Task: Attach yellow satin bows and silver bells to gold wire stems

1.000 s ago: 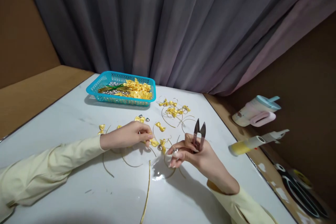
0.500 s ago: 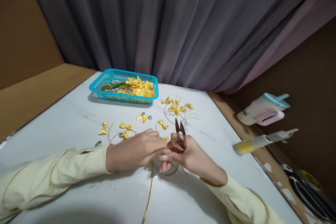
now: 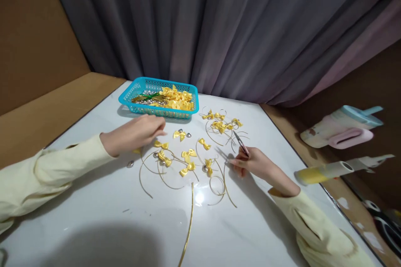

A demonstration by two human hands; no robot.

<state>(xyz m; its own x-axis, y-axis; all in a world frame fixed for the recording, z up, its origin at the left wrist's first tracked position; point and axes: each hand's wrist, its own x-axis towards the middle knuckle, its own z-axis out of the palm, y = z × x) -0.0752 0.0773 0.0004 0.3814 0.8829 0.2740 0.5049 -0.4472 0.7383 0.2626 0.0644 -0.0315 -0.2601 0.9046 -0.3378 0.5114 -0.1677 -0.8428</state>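
Note:
My left hand [image 3: 138, 132] is raised over the left of the white table, in front of the basket. Its fingers curl together, slightly blurred, and what they hold, if anything, is hidden. A yellow bow [image 3: 137, 150] shows partly beneath its wrist. In my right hand [image 3: 253, 162] are small snips [image 3: 240, 144], blades pointing up and away. Between the hands lie several yellow satin bows [image 3: 188, 155], some with thin gold wire and silver beads [image 3: 205, 168]. A longer gold wire [image 3: 189, 227] runs toward the table's near edge.
A blue basket [image 3: 158, 111] of yellow bows and silver beads stands at the back. More wired bows [image 3: 219, 126] cluster to its right. Along the right side are a lidded cup [image 3: 326, 128], a tube with yellow contents [image 3: 313, 174] and black-handled scissors [image 3: 388, 231].
My hands, close together before, have moved apart: the left up and leftward, the right toward the right with the snips. Bows and wires they covered now show. The view has shifted slightly.

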